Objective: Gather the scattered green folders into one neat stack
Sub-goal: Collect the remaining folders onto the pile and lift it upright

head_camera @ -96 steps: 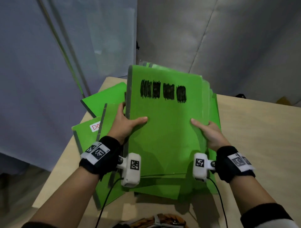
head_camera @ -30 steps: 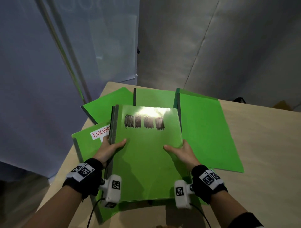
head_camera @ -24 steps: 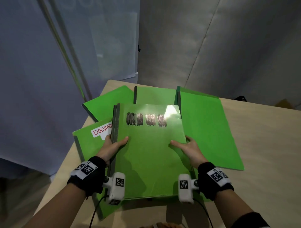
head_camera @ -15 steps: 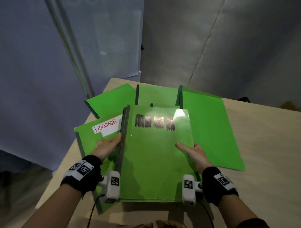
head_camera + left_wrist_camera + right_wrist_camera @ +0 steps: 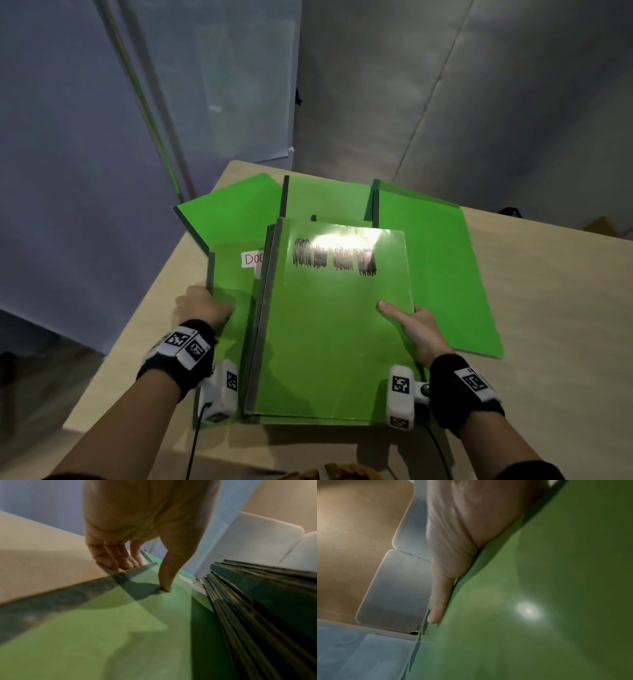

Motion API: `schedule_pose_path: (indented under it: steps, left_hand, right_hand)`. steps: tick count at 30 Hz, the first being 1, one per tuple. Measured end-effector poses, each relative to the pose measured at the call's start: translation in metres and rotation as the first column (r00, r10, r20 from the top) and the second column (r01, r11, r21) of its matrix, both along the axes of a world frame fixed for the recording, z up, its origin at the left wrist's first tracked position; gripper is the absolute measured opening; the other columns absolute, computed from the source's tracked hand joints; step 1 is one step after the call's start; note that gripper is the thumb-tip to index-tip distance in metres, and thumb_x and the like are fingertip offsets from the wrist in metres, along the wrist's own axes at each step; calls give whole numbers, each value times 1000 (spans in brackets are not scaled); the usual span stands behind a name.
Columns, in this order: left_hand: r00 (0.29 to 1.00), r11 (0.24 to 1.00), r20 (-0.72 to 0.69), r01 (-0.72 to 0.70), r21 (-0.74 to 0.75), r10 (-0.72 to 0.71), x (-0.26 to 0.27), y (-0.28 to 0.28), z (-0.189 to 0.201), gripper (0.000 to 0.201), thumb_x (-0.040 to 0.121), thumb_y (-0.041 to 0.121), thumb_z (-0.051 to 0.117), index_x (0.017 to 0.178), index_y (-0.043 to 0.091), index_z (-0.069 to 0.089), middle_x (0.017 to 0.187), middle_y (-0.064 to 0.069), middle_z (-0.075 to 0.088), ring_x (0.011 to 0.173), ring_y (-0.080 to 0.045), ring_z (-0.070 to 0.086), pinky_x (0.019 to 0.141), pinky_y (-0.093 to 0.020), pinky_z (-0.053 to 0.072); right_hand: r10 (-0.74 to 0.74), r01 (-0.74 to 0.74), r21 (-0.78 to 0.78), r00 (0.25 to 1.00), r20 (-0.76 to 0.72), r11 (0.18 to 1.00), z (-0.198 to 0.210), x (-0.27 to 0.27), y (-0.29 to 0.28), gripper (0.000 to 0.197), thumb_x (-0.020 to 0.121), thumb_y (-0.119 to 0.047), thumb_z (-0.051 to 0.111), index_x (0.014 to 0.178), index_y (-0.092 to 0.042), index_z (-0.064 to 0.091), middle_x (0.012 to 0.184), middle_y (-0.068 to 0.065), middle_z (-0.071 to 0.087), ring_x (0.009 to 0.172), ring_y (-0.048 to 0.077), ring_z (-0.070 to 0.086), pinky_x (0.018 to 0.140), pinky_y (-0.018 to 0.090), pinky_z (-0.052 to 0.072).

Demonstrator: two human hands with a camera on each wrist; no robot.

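Green stack (image 5: pixel 329 329) is pinched by the right hand (image 5: pixel 416 329) while, left of it, the labelled folder (image 5: pixel 233 274) is gripped by the left hand (image 5: pixel 202 306), to be added next.

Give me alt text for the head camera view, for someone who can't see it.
A person's right hand grips the right edge of a stack of green folders with black scribbles on top, while the left hand pinches the left edge of a labelled folder beside it. Three more green folders lie fanned behind on a wooden table.

black wristbands (image 5: pixel 178 359) with square-code tags, white wrist cameras (image 5: pixel 400 394), black cables
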State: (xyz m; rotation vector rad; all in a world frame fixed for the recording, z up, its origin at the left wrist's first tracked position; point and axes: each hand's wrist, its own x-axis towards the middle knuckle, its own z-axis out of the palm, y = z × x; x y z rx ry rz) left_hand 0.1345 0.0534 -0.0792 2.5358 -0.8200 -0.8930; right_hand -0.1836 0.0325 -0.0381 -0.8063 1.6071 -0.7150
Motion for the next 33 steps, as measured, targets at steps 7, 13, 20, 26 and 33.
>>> schedule_pose_path:
  steps: [7,13,20,26,33]
  left_hand:
    - [984,990,-122,138,35,-133,-31,-7,18,52,76,36,74,115,2,64,97,-16,66,80,-29,64,68,-37,56]
    - [828,985,-549,21,-170,-113,-62,-20,24,42,90,-2,52,131,-4,39,111,-26,51,93,-27,50,86,-37,45]
    - [761,971,-630,-4,-241,-154,-69,-29,34,47,94,4,49,139,2,36,128,-15,47,110,-25,47,108,-42,32]
    - [634,954,-760,-115,-278,-145,-96,-49,49,39,99,19,37,137,10,40,130,-3,48,122,-26,48,101,-38,39]
    - [636,967,-740,38,-252,-218,-116,-49,36,138,49,68,74,151,6,7,157,-18,23,143,-30,31,118,-48,18]
  right_hand:
    - [-50,51,29,998,-24,998,-1,-18,5,100,75,-27,74,149,-1,12,155,22,22,142,35,25,115,48,21]
    - [-71,72,26,997,-42,997,8,-37,-1,98,77,-29,72,149,-1,11,156,22,20,143,36,23,115,50,20]
    - [-67,71,53,994,-89,996,18,-63,-21,98,78,-34,70,150,-3,11,156,22,18,143,37,22,115,51,19]
    - [-26,32,39,990,-138,999,36,-72,-44,99,77,-36,71,149,-3,12,157,21,19,143,35,23,114,49,21]
    - [145,-130,94,972,-186,987,35,-55,-63,102,78,-42,68,150,-3,7,157,21,18,143,34,25,113,49,24]
